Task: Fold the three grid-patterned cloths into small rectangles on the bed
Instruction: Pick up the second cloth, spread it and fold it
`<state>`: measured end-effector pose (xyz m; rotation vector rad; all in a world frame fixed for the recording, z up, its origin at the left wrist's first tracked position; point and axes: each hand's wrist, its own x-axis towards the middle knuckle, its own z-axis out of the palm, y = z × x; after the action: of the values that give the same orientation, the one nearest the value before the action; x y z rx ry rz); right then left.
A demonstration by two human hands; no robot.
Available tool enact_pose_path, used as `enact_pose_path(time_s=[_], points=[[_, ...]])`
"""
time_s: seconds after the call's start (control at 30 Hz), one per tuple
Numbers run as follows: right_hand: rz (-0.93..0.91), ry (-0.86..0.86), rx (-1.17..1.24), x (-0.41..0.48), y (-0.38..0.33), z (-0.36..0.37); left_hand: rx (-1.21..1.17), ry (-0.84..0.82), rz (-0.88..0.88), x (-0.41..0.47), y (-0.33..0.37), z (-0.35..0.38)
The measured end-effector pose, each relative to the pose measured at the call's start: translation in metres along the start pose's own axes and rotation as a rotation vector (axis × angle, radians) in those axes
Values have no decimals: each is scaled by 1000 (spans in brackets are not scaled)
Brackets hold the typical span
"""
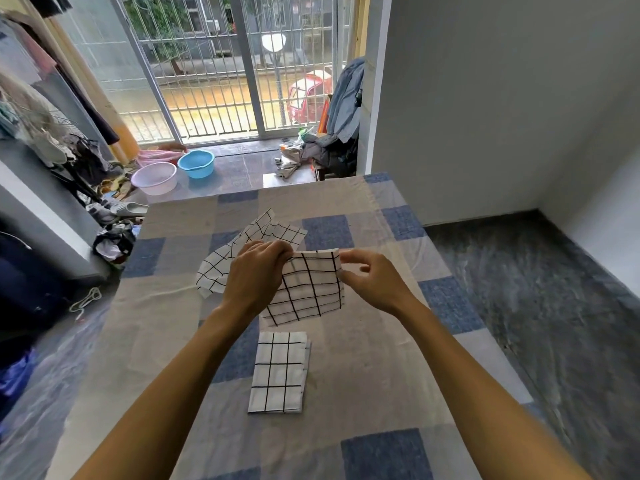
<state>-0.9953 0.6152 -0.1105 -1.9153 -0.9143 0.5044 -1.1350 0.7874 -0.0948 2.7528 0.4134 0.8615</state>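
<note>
A white cloth with black grid lines [308, 289] hangs in the air above the bed, partly folded. My left hand [256, 271] pinches its upper left corner and my right hand [370, 278] pinches its upper right edge. Below it, a second grid cloth [278, 372] lies flat on the bed as a small folded rectangle. A third grid cloth [242, 247] lies crumpled and unfolded behind my hands, partly hidden by my left hand.
The bed [363, 375] has a blue and beige checked sheet and ends near the window. Pink [154, 178] and blue [196, 163] basins stand on the floor beyond it. Clothes and shoes crowd the left side; dark floor lies to the right.
</note>
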Motion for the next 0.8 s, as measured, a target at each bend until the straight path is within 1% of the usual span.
enact_pose_path(time_s=[0.13,0.23,0.33,0.47,0.53,0.67,0.8], points=[[-25,125,-11,7,-5,4,-3,3,20,0,2,1],[-69,155,-55,11,-7,2,27,4,24,-1,-1,0],[-130,147,-229,14,-12,6,64,-51,31,-2,3,1],[-214,107,-446,15,-24,21,86,-156,152,5,19,8],[-254,113,-507,14,-29,24,87,-147,179,6,20,10],[-306,120,-551,12,-28,27,85,-105,190,1,14,9],[-294,144,-565,11,-13,25,42,-40,136,-5,5,0]])
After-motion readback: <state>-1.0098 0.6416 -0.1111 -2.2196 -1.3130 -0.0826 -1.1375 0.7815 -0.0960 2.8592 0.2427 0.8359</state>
